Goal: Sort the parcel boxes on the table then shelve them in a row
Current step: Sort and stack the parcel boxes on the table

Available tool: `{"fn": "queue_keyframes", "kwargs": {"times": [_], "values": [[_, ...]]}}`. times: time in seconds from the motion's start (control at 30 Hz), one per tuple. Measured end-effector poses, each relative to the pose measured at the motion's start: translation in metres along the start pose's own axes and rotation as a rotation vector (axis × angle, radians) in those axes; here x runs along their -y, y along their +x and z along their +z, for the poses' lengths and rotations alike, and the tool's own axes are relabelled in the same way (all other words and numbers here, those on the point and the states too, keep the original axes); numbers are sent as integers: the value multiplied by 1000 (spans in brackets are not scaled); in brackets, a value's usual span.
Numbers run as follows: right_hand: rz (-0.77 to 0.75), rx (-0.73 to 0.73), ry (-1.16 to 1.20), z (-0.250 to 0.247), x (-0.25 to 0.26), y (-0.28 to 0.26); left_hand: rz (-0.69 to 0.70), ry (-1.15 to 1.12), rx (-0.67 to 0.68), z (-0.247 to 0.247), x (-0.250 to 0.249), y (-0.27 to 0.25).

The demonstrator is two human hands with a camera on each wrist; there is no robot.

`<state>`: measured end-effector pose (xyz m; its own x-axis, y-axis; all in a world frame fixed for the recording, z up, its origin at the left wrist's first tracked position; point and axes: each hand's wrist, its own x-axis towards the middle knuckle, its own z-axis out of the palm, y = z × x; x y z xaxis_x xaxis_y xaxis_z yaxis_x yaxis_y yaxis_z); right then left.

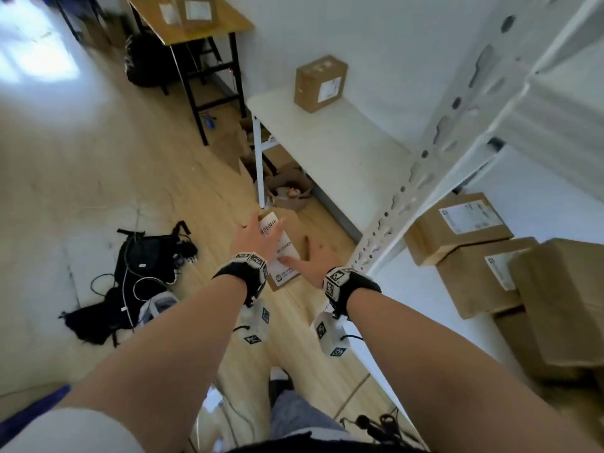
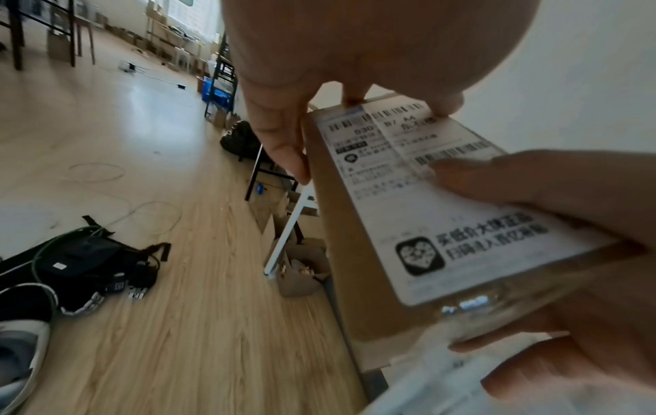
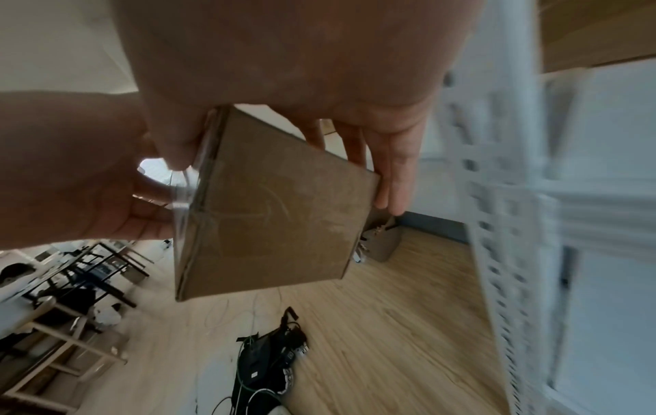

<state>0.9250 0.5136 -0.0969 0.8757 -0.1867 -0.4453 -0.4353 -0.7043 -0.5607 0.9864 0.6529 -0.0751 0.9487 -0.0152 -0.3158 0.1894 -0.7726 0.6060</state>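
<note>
Both of my forearms fill the bottom of the head view, reaching out over the wood floor (image 1: 163, 178) with a small parcel box (image 1: 283, 253) held between the hands. My left hand (image 1: 253, 237) wraps the far end, thumb on one side and fingers curled over the label; my right hand (image 1: 315, 261) pinches the near end, thumb on the label and fingers underneath — both are closed around it. Its white shipping label (image 2: 419, 179) only reads clearly in the left wrist view: barcodes, "530", a heart-shaped logo and Chinese print I can't make out. Only the right wrist view shows the box's plain brown underside (image 3: 280, 202) with clear tape on one edge. On the white shelf rack (image 1: 425, 178) to my right, one labelled box (image 1: 320, 83) stands alone on the far shelf, and three more boxes (image 1: 457, 227) sit nearer, touching. Further back a wooden table (image 1: 196, 27) carries more parcels — and a black backpack (image 1: 143, 256) lies on the floor.
</note>
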Motion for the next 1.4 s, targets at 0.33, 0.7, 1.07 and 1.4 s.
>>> {"fn": "queue_keyframes", "kwargs": {"times": [0.33,0.7,1.07,1.4], "values": [[-40,7,-45,-30,97,138,-23,-145,-50,-66,-10,147],[140,-169,-1,-93,164,288,124,-183,125,-92,-85,335],[363,-339,249,-162,134,371,288,-86,282,-46,-187,432],[406,-368,369,-263,61,479,435,128,324,37,-322,522]]}}
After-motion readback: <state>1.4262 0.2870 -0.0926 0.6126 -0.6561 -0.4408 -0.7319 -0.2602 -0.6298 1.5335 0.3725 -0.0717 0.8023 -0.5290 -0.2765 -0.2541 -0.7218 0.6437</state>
